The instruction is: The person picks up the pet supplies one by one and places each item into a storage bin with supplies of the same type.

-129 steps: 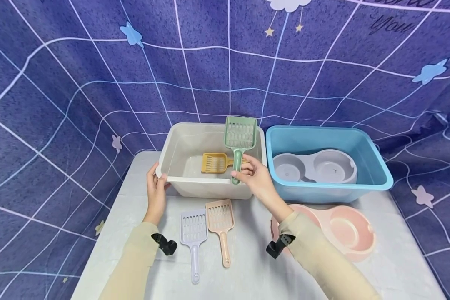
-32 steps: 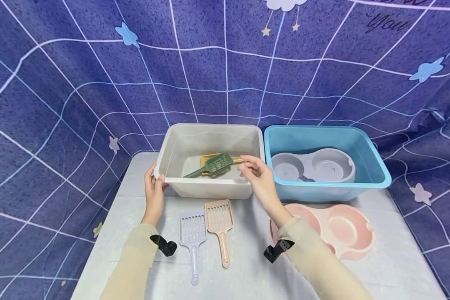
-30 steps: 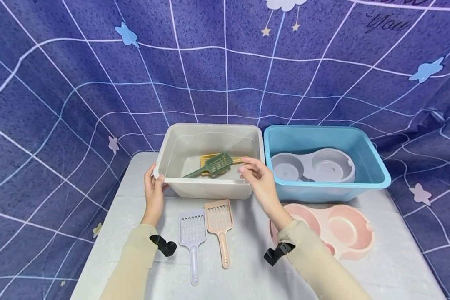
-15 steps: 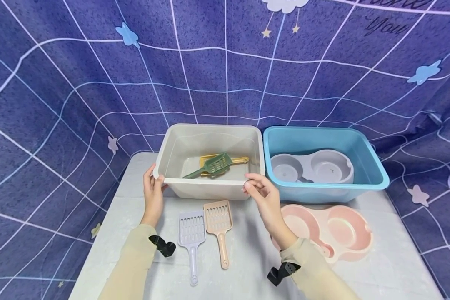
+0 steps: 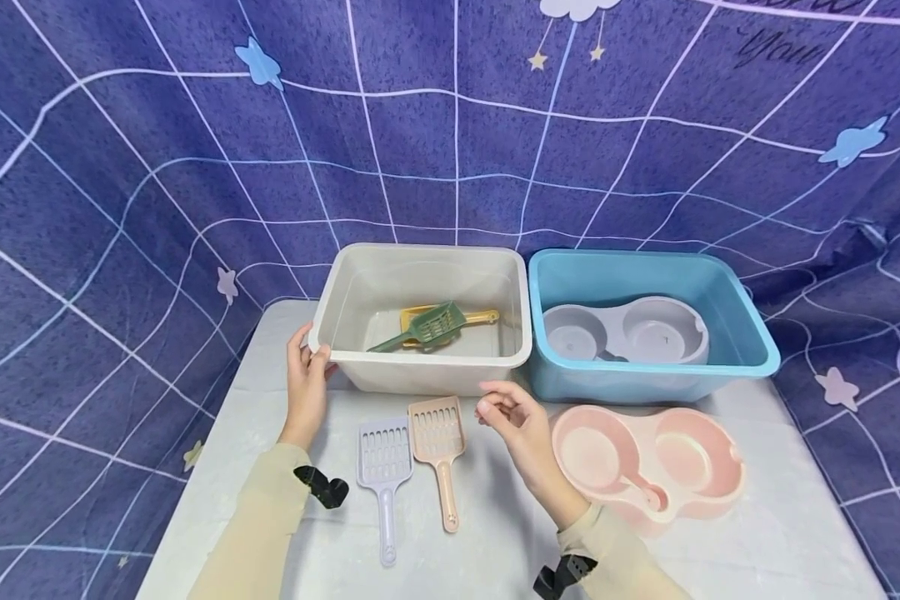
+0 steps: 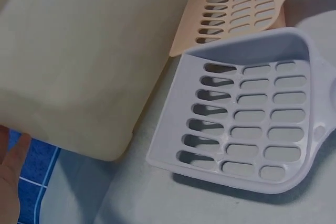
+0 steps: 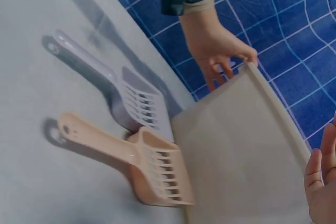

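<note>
In the head view my left hand (image 5: 307, 387) holds the front left corner of a grey-white litter box (image 5: 412, 377), thumb on the rim and fingers below it. Inside the box a green litter scoop (image 5: 438, 325) lies across a yellow litter scoop (image 5: 483, 317). My right hand (image 5: 521, 429), fingers loosely bent and holding nothing, hovers in front of the box's right end. Just left of it, a peach litter scoop (image 5: 438, 429) and a lilac litter scoop (image 5: 385, 454) lie side by side, handles toward me. The right wrist view also shows the left hand (image 7: 218, 45) on the corner.
To the right, a blue box (image 5: 645, 383) stands against the grey-white one, with a grey double bowl (image 5: 663, 333) inside. A pink double bowl (image 5: 648, 446) lies before it, near my right forearm. Behind everything hangs a blue patterned curtain (image 5: 420, 125).
The green scoop, earlier in my right hand, now lies in the box on the yellow one. My right hand has drawn back over the front rim toward me. The left hand stays at the corner.
</note>
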A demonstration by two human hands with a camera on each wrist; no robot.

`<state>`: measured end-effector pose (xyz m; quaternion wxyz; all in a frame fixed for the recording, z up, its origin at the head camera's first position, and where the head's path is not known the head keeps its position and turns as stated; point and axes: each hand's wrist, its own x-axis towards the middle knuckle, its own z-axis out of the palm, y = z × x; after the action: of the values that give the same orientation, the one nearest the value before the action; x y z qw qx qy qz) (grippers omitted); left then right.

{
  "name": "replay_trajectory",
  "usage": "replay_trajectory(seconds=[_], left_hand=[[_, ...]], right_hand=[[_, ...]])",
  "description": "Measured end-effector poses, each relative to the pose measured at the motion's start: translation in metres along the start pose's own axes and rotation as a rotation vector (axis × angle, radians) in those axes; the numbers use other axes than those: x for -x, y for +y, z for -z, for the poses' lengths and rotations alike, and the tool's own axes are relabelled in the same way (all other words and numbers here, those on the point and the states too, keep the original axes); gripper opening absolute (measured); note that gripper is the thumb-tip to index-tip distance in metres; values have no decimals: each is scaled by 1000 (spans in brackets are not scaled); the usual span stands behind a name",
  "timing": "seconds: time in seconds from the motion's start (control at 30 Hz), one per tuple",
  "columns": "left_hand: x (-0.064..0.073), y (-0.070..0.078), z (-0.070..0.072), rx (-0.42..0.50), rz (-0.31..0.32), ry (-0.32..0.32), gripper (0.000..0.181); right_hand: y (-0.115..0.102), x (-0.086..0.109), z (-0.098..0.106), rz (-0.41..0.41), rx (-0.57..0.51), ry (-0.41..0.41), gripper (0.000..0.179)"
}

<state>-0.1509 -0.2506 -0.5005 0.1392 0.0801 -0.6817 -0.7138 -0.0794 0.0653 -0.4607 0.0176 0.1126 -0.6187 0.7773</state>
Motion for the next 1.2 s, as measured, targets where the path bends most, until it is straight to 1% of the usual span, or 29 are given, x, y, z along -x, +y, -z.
replay_trajectory(seconds=[0.1,0.2,0.3,0.4,0.53,0.63,0.77,1.0,1.1,1.2], left_hand=[[3,12,-2,0,11,-17,51],[10,25,-3,-12,22,-30,51],[12,30,-4,-21,27,-35,52],[9,23,-1,-7,25,-32,52],[2,8,4,0,-8,-37,50],[1,1,6,9,-36,-49,49],[1,-2,7,21,-53,-64,50],[2,-1,9,31,-62,-110,52],[2,0,8,17,-56,-106,52],[0,1,8,8,-40,-84,51]], right_hand=[[5,3,0,-47,-10,17,27],[9,7,0,-105,-9,16,32],[14,9,0,-158,4,10,32],[20,11,2,-205,19,13,31],[28,11,3,-268,55,10,31],[35,13,5,-299,98,-6,32],[46,17,8,-331,150,-13,31],[63,25,10,-380,181,-22,32],[67,28,11,-391,186,-31,33],[70,30,12,-390,197,-49,34]])
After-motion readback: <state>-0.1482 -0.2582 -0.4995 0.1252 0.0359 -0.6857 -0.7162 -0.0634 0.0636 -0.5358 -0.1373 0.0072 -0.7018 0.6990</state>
